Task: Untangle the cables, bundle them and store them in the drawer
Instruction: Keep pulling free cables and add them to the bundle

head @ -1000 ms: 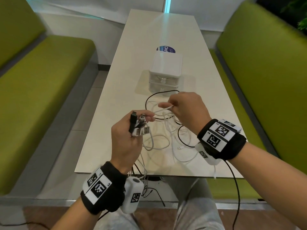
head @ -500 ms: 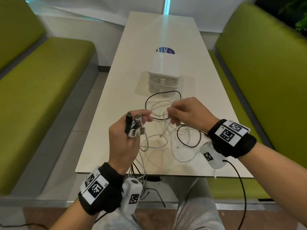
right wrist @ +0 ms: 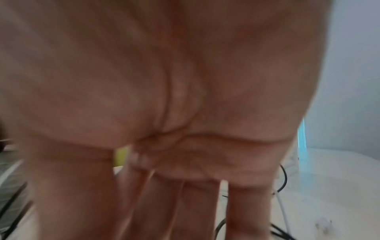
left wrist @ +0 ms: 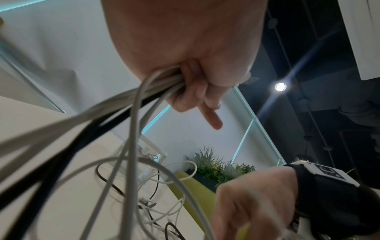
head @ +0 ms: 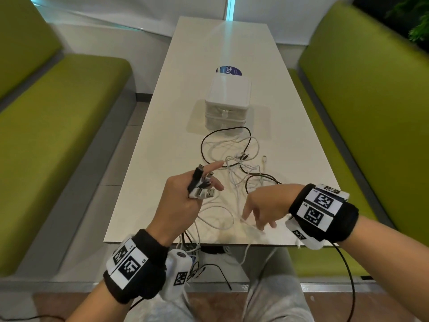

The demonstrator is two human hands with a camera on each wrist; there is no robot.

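cables (head: 232, 159): white and black, tangled. bench (head: 176, 126): cream. drawer box (head: 227, 101): white, translucent front. sticker (head: 228, 70): blue, white lettering. seats (head: 58, 135): lime green. wristbands (head: 139, 263): black, white tags bearing black square codes. trousers (head: 274, 293): grey.

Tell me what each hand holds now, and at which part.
Left hand grips the cables just behind their plugs. Right hand: fingers spread, apparently holding nothing.

My right hand (right wrist: 164, 97) is a blurry mess up close, so can't tell if my fingers (head: 249, 211) actually pinch any cable (head: 222, 219).
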